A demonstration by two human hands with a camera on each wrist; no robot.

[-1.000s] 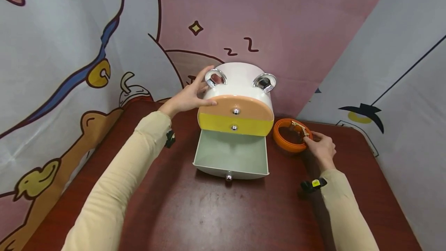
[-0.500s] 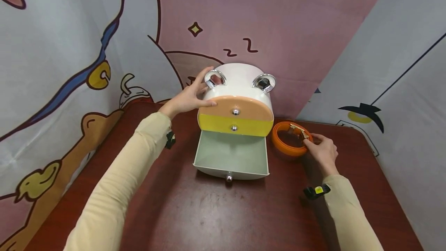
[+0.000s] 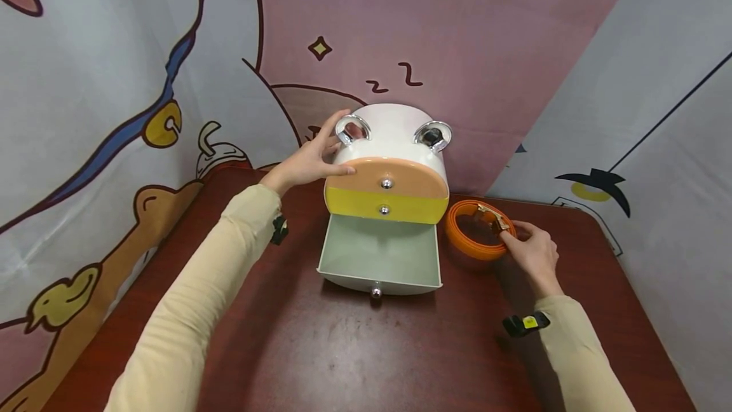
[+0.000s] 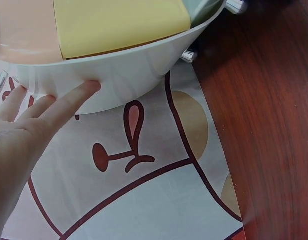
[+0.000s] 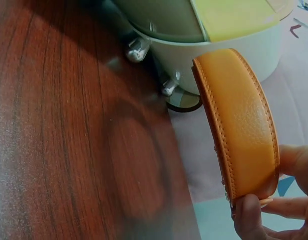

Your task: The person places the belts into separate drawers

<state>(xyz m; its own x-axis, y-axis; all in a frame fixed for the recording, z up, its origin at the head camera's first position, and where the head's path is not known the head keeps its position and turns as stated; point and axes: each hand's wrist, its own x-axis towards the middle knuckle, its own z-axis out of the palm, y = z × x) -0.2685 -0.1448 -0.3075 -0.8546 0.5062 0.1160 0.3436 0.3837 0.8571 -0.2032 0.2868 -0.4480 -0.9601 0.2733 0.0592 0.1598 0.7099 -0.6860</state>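
Note:
My right hand point(image 3: 533, 252) pinches the edge of a coiled orange belt point(image 3: 469, 247) between thumb and fingers, beside its gold-coloured buckle. In the right wrist view the stitched belt point(image 5: 239, 120) is raised above the table, with its ring-shaped shadow below. A small white drawer cabinet point(image 3: 394, 132) with two chrome ring-shaped ears stands at the back. Its peach drawer point(image 3: 360, 177) and yellow drawer point(image 3: 354, 202) are closed, while the pale green bottom drawer point(image 3: 377, 253) is pulled out and bare inside. My left hand point(image 3: 305, 157) rests straight fingers on the cabinet's left side, thumb at the front edge.
Under everything lies a dark red-brown wooden table point(image 3: 354, 348). Printed cartoon cloth point(image 3: 457, 49) hangs close behind the cabinet and along both sides. The drawer's round knob point(image 3: 375, 291) juts out toward the front.
The right hand and coiled belt have shifted slightly toward me, and the hand a little to the right. The left hand, cabinet and drawers stay as they were.

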